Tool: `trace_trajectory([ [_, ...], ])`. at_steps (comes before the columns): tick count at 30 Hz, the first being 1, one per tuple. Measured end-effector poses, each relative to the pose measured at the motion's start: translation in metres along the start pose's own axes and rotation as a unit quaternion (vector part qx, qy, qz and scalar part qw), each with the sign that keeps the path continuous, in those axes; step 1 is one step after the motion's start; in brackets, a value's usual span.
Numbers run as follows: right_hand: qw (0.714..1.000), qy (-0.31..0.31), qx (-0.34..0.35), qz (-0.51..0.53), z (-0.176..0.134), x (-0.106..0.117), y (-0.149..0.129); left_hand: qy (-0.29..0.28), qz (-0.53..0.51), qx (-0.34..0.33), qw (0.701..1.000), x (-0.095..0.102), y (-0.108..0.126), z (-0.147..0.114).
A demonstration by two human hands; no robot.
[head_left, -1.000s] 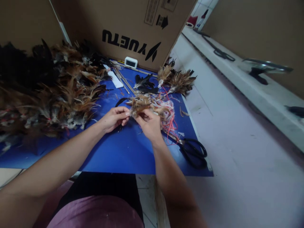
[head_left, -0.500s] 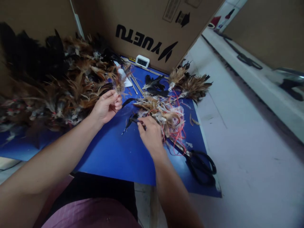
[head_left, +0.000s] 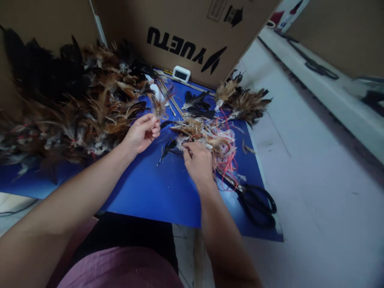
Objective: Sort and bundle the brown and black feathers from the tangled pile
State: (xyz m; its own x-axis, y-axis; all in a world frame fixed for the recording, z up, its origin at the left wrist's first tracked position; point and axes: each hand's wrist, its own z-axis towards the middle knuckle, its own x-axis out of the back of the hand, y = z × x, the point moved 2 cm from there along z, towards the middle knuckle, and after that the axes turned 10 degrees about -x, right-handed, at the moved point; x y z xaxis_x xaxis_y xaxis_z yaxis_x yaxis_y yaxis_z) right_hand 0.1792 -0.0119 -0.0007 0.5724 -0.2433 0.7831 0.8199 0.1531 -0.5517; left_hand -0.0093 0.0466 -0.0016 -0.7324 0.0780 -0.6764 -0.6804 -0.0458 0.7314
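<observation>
My left hand (head_left: pixel 144 134) pinches a small tuft of brown feathers (head_left: pixel 159 106) between thumb and fingers, held up above the blue tabletop (head_left: pixel 156 188). To its right, my right hand (head_left: pixel 198 160) rests at the near edge of a loose heap of feathers and strings (head_left: pixel 207 134). Its fingers are curled together; whatever they hold, if anything, is hidden. Dark feathers (head_left: pixel 168 148) lie just left of those fingertips. Red and pale strings (head_left: pixel 226 154) tangle at the heap's right side. Large black-handled scissors (head_left: pixel 255 202) lie with their blades partly under the heap.
A big pile of brown and black feather bundles (head_left: pixel 99 104) fills the left side. At the back stand a cardboard box (head_left: pixel 180 20) and a small white digital clock (head_left: pixel 181 74). Brown feather bundles (head_left: pixel 249 104) sit at the right rear edge, with thin sticks (head_left: pixel 174 102) near the middle.
My right hand has shifted slightly right and up, away from the dark feathers and closer into the heap. My left hand still pinches its tuft. The whole view has shifted a little.
</observation>
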Motion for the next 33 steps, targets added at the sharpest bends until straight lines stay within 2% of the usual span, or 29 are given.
trace_trajectory([
  [4,0.999,-0.027,0.019,0.036,0.002,-0.002,0.0,-0.02,-0.008,0.009,1.0,-0.002,-0.006,-0.002],
  [12,0.991,-0.109,0.071,0.022,-0.007,-0.015,-0.016,-0.018,-0.016,0.016,1.0,-0.003,-0.007,-0.002],
  [18,0.989,-0.111,0.063,-0.069,-0.018,-0.026,-0.037,-0.025,-0.026,0.01,0.999,0.003,-0.008,0.001],
  [25,0.986,-0.142,0.029,-0.078,-0.021,-0.027,-0.038,-0.027,-0.027,0.014,0.999,0.004,-0.012,-0.001],
  [30,0.984,-0.134,0.024,-0.115,-0.024,-0.027,-0.039,-0.024,-0.037,0.014,0.999,0.004,-0.01,0.0],
  [33,0.99,-0.122,-0.013,-0.07,-0.026,-0.022,-0.035,-0.015,-0.038,0.014,0.999,0.005,-0.008,0.002],
])
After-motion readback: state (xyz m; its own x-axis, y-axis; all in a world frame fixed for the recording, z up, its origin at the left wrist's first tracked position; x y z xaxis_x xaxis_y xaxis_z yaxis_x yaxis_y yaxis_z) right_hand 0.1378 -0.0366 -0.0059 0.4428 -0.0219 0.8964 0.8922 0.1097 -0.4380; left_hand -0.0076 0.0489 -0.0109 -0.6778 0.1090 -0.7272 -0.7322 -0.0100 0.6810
